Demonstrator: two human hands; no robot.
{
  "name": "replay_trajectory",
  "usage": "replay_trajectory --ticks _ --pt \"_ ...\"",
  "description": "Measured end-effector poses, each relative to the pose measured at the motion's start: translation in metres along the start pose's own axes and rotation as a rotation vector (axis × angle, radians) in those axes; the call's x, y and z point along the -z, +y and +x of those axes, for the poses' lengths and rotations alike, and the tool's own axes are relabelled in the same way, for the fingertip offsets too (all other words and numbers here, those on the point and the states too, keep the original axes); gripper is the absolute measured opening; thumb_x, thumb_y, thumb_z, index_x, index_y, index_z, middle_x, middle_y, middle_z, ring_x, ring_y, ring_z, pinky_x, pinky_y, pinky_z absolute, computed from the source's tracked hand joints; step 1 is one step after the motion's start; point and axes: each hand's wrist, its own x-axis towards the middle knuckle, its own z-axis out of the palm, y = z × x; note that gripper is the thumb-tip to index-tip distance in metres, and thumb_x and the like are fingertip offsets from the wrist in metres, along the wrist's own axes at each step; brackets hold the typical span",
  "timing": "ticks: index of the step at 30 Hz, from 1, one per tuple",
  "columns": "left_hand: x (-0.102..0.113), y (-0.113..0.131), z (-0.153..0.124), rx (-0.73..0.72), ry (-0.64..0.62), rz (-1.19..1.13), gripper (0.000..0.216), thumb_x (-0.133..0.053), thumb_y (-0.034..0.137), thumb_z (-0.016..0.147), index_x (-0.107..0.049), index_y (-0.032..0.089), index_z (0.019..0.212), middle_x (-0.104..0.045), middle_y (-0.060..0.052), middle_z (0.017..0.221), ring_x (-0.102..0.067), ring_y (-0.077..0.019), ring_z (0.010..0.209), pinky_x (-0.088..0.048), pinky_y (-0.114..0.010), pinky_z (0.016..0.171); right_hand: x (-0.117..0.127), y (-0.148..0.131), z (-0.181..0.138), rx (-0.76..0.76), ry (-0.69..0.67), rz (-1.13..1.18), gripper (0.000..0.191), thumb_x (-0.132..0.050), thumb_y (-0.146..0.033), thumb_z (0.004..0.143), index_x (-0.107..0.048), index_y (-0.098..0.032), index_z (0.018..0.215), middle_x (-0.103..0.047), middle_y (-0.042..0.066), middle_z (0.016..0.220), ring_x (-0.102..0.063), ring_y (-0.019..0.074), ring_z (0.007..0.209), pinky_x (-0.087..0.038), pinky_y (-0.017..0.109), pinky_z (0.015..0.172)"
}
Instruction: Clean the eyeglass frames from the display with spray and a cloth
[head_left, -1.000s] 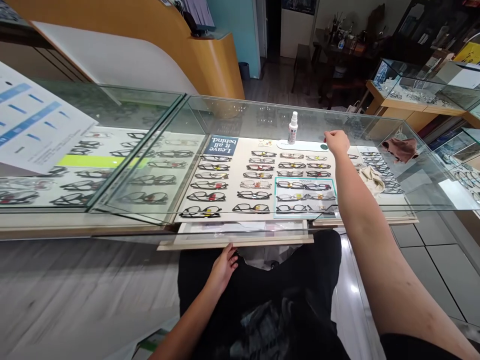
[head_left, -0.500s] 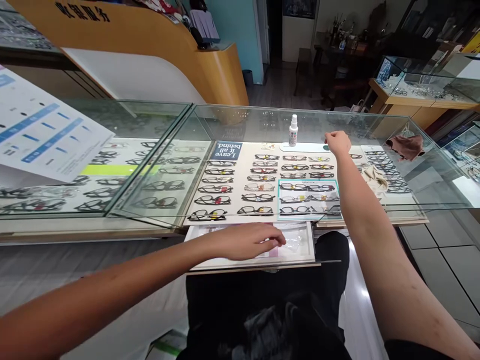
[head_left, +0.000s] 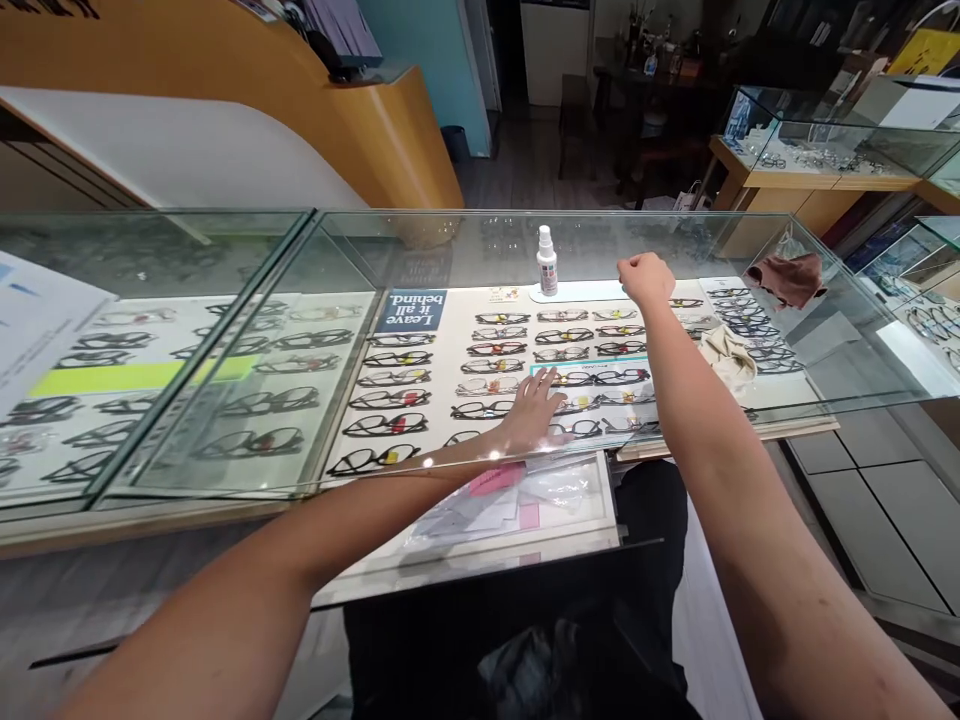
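Observation:
My left hand [head_left: 531, 415] reaches in beneath the glass top of the display case [head_left: 352, 240]. Its fingers are spread over the rows of eyeglasses, close to the teal-edged board [head_left: 589, 362] with several pairs on it. A dark-framed pair of eyeglasses [head_left: 480, 410] lies just left of the fingers; nothing shows in the hand. My right hand [head_left: 649, 280] is closed into a fist at the top of the case, to the right of a white spray bottle [head_left: 547, 265]. The inside of that fist is hidden.
An open drawer [head_left: 606, 500] with papers and plastic bags sticks out before my lap. A beige cloth [head_left: 727, 355] and a brownish-pink cloth [head_left: 787, 277] lie at the right. A printed sheet [head_left: 45, 320] stands at the left; a wooden counter [head_left: 405, 140] curves behind.
My left hand has moved from above the drawer forward into the case, its fingers spreading. My right hand stays closed in about the same place. The view has shifted.

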Motion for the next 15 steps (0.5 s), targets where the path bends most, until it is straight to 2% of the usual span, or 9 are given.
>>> replay_trajectory --ticks 4,9,12,15 --pt "-0.001 -0.005 0.005 -0.041 -0.052 -0.007 0.075 -0.068 0.074 0.088 -0.065 0.015 0.135 -0.018 -0.026 0.179 -0.014 -0.0496 0.164 -0.008 -0.072 0.130 -0.004 0.000 0.005 -0.011 0.024 0.029 0.027 -0.053 -0.026 0.097 -0.065 -0.023 0.073 -0.063 0.008 0.071 -0.066 0.0301 0.083 -0.054 0.042 0.088" --pt "0.002 -0.005 0.013 -0.027 -0.128 0.023 0.074 -0.073 0.070 0.085 -0.066 0.014 0.132 -0.025 -0.026 0.176 -0.018 -0.0498 0.163 -0.007 -0.071 0.130 -0.003 -0.002 0.004 -0.046 0.003 0.022 0.029 -0.051 -0.024 0.098 -0.061 -0.023 0.071 -0.062 0.007 0.071 -0.064 0.0276 0.075 -0.055 0.042 0.085" --pt "0.006 -0.005 0.017 -0.027 -0.127 0.053 0.065 -0.073 0.063 0.086 -0.068 0.015 0.129 -0.036 -0.023 0.171 -0.020 -0.0496 0.162 -0.009 -0.071 0.130 -0.001 -0.003 0.001 -0.050 0.007 0.008 0.030 -0.051 -0.023 0.099 -0.059 -0.023 0.069 -0.060 0.006 0.069 -0.063 0.0268 0.073 -0.055 0.042 0.085" --pt "0.008 -0.006 0.020 -0.043 -0.104 0.068 0.055 -0.072 0.059 0.086 -0.072 0.015 0.120 -0.051 -0.021 0.157 -0.026 -0.0495 0.158 -0.015 -0.069 0.128 0.001 -0.004 -0.001 -0.041 0.021 0.005 0.031 -0.051 -0.022 0.098 -0.058 -0.023 0.068 -0.059 0.006 0.066 -0.063 0.0270 0.073 -0.055 0.042 0.085"
